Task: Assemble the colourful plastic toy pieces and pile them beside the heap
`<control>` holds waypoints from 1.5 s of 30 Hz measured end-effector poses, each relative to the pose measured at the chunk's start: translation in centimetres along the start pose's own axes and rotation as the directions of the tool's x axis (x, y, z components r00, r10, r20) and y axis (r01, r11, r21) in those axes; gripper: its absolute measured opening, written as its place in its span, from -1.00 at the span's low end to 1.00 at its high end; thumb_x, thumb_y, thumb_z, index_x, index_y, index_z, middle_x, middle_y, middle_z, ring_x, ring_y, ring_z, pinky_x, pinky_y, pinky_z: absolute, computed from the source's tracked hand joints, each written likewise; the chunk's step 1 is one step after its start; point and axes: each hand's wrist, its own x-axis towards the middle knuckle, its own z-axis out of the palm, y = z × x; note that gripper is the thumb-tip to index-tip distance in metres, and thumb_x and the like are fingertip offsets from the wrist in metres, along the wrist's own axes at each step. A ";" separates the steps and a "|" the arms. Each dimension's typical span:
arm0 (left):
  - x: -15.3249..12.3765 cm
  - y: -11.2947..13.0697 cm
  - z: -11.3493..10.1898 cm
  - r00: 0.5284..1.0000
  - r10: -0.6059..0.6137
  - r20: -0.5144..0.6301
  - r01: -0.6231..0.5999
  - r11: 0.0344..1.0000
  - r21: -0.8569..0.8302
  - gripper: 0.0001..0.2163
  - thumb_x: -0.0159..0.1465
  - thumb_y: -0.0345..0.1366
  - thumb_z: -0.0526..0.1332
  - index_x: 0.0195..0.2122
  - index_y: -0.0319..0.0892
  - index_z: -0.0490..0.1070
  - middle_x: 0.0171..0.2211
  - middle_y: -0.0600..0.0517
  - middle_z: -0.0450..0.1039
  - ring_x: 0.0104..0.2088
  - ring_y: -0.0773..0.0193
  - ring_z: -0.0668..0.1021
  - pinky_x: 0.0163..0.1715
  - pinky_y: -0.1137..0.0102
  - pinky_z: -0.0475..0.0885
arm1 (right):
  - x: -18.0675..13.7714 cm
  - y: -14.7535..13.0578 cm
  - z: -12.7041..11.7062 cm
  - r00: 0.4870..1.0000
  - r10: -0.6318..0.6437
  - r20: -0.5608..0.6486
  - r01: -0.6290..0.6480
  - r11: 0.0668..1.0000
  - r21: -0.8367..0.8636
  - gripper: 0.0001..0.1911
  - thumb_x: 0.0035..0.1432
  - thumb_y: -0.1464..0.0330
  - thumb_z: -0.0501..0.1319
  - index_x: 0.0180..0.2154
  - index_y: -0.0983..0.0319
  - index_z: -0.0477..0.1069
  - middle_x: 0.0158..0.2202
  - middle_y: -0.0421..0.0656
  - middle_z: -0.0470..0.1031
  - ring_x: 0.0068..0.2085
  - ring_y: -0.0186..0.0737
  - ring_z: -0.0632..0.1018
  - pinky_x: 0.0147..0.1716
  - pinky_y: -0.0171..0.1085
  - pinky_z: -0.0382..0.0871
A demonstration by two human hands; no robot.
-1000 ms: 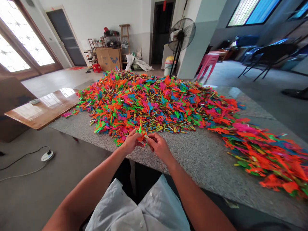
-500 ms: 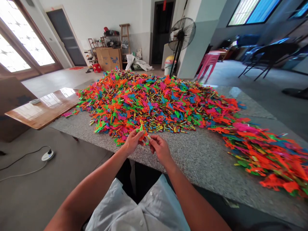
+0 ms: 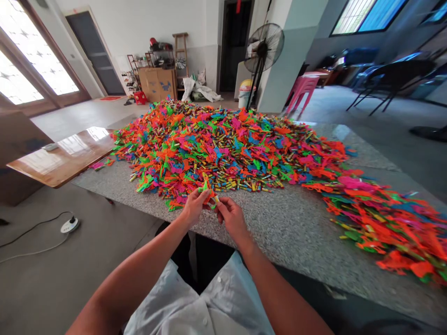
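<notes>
My left hand (image 3: 194,206) is closed on a few small plastic pieces (image 3: 205,187), green and orange, which look like toy parts. Close beside it, my right hand (image 3: 231,214) pinches a short yellow-and-white tube (image 3: 216,199) against the lower end of these pieces. Exactly how the tube and the pieces fit together is too small to tell. Beyond both hands spreads a large heap (image 3: 223,149) of bright plastic pieces in orange, green, blue and pink, mixed with many short shiny tubes. The hands are over the near edge of the stone table.
A second pile (image 3: 391,223) of similar pieces runs along the right side of the speckled stone table (image 3: 279,223). A glossy wooden board (image 3: 66,153) adjoins the table at the left. Further back stand a fan (image 3: 261,49) and pink stools (image 3: 302,90). A power strip (image 3: 69,225) lies on the floor.
Both hands stay almost in place, still holding the pieces and the tube together. The heaps look the same.
</notes>
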 end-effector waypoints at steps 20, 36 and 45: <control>-0.7 -4.1 3.1 0.985 -0.030 -0.170 0.027 1.000 -0.016 -0.52 0.16 0.17 0.37 -0.22 -0.20 0.49 -0.25 -0.07 0.62 -0.39 0.28 0.59 -0.42 0.40 0.50 | -1.0 0.8 -1.5 0.996 -0.072 0.046 0.084 0.924 -0.372 -0.71 0.31 0.08 0.23 -0.21 0.17 0.48 -0.37 -0.14 0.62 -0.38 -0.17 0.60 -0.37 -0.25 0.46; 10.7 3.8 -8.1 0.978 0.196 -0.077 0.081 -0.013 0.997 -0.57 0.38 -0.03 0.22 0.22 -0.03 0.47 0.20 -0.15 0.47 0.22 -0.07 0.45 0.18 0.17 0.37 | 8.0 -6.9 -21.6 0.605 -0.113 -0.788 -0.025 0.987 -0.161 -0.81 0.28 0.28 0.14 -0.23 0.20 0.50 -0.10 0.04 0.66 -0.52 -0.29 0.52 -0.58 -0.30 0.35; 13.3 4.1 -6.6 0.988 0.012 -0.151 0.151 -0.165 0.975 -0.46 0.23 0.09 0.33 0.11 -0.16 0.53 0.14 -0.32 0.51 0.16 -0.22 0.52 0.04 0.17 0.44 | 11.3 0.8 -2.2 0.999 -0.035 0.022 0.037 0.543 -0.839 -0.79 0.32 0.38 0.19 -0.15 0.21 0.62 -0.22 -0.09 0.70 -0.16 -0.15 0.67 -0.15 -0.29 0.44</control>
